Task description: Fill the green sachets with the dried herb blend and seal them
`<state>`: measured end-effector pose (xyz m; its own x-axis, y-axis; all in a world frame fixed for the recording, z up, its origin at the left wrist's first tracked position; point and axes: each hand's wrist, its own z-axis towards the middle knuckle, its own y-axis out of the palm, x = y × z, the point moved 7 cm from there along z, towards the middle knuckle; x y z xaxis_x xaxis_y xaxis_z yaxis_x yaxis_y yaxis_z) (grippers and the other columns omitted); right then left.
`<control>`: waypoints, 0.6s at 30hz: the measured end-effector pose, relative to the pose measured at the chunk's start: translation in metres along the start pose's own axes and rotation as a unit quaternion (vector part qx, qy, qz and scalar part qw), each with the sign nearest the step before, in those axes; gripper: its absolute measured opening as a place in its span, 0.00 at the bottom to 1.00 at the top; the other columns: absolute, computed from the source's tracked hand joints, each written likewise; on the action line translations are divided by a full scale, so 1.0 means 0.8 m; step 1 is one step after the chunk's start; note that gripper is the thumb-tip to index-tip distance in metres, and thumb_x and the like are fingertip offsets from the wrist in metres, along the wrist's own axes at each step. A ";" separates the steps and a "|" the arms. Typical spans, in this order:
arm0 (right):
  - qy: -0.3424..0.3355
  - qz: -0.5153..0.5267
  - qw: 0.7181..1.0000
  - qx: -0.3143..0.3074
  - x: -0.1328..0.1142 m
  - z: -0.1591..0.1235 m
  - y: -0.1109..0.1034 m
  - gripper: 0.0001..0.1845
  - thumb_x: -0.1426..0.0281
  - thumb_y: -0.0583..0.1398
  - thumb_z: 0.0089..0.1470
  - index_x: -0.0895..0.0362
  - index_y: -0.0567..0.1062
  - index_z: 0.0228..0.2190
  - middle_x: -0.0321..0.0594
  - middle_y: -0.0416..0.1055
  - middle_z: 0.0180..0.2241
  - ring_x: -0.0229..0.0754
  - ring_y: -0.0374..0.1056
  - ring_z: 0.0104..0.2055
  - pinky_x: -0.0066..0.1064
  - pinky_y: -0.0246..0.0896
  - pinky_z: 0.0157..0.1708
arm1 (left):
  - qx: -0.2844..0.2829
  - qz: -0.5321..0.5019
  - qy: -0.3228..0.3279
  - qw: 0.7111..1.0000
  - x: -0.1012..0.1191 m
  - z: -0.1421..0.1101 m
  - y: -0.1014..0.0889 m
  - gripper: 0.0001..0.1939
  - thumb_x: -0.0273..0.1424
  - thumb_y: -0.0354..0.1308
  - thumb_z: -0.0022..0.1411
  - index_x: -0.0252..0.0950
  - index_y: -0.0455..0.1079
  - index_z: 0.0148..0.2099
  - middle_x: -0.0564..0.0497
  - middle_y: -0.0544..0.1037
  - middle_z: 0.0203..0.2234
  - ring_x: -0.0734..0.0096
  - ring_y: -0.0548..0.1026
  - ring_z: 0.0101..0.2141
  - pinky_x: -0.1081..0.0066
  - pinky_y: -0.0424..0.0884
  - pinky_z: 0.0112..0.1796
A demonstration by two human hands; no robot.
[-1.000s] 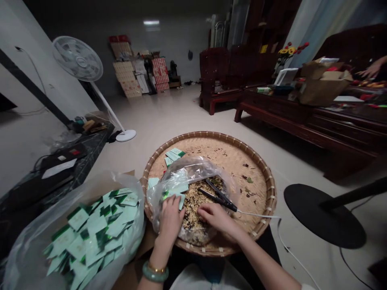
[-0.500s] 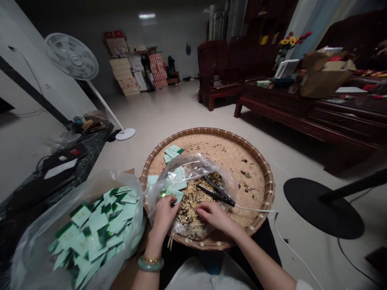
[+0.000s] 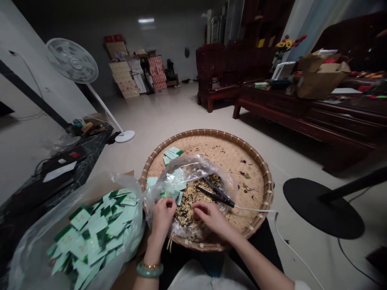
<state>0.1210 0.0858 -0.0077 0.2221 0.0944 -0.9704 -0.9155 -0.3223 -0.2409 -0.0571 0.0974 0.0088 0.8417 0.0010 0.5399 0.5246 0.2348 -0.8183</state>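
My left hand (image 3: 163, 213) is closed with its fingertips on a small pale-green sachet (image 3: 179, 197), which stands tilted at the edge of a loose dried mix (image 3: 189, 205) of pale and dark bits. Over that mix hovers my right hand (image 3: 210, 215), thumb and fingers pinched together; what they hold, if anything, is too small to make out. The mix lies in an open clear plastic bag (image 3: 196, 161) on a round woven bamboo tray (image 3: 256, 161). A black hair straightener (image 3: 219, 195) with a white cord rests across the bag. More sachets (image 3: 177, 177) lie inside the bag's left side.
A large clear bag (image 3: 33, 241) full of green sachets (image 3: 96, 225) stands at my left. Some sachets (image 3: 172, 154) and dry leaf scraps (image 3: 247, 176) lie on the tray. A black round stand base (image 3: 323, 207) is at right, a white fan (image 3: 72, 60) at left, a wooden table (image 3: 287, 104) beyond.
The sachet by my left hand has turned from lying flat-faced to a narrower, tilted view, and my left fingers have curled in. My right hand has shifted slightly left.
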 end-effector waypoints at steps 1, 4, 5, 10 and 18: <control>-0.020 0.011 1.000 0.018 -0.010 -0.001 0.001 0.12 0.69 0.54 0.55 0.57 0.76 0.36 0.40 0.75 0.33 0.40 0.70 0.33 0.29 0.64 0.33 | 0.016 -0.021 0.011 1.000 0.006 -0.004 -0.002 0.08 0.28 0.52 0.54 0.35 0.70 0.26 0.50 0.75 0.23 0.69 0.73 0.26 0.72 0.68 0.30; -0.110 0.004 0.993 0.028 -0.042 -0.003 0.013 0.15 0.72 0.52 0.56 0.55 0.73 0.44 0.42 0.73 0.44 0.42 0.69 0.44 0.33 0.64 0.43 | 0.048 -0.083 0.032 0.995 0.021 -0.014 -0.007 0.07 0.30 0.52 0.53 0.36 0.69 0.26 0.52 0.73 0.23 0.70 0.72 0.25 0.72 0.69 0.28; -0.141 -0.006 0.990 0.019 -0.051 -0.003 0.019 0.17 0.74 0.51 0.56 0.54 0.72 0.46 0.42 0.72 0.45 0.41 0.68 0.47 0.34 0.62 0.46 | 0.051 -0.095 0.034 0.994 0.025 -0.016 -0.007 0.06 0.29 0.52 0.52 0.36 0.69 0.26 0.52 0.72 0.23 0.70 0.72 0.25 0.72 0.69 0.27; -0.162 -0.049 0.985 0.032 -0.048 0.004 0.030 0.17 0.74 0.50 0.57 0.56 0.72 0.46 0.45 0.72 0.43 0.42 0.68 0.45 0.35 0.62 0.47 | 0.080 -0.120 0.024 0.989 0.037 -0.022 -0.013 0.05 0.28 0.52 0.52 0.36 0.67 0.26 0.52 0.71 0.23 0.72 0.71 0.24 0.75 0.68 0.24; 0.004 0.129 0.991 0.046 -0.009 0.014 0.031 0.11 0.67 0.54 0.53 0.56 0.76 0.32 0.38 0.72 0.26 0.39 0.66 0.27 0.30 0.63 0.30 | 0.160 -0.119 0.120 0.973 0.066 -0.039 -0.015 0.05 0.25 0.52 0.56 0.37 0.64 0.28 0.52 0.69 0.25 0.74 0.70 0.25 0.76 0.70 0.27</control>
<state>0.0931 0.0877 -0.0067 -0.0203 0.0135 -0.9997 -0.9687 -0.2477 0.0163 -0.0148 0.0641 0.0410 0.7274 -0.3083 0.6131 0.6737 0.4909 -0.5524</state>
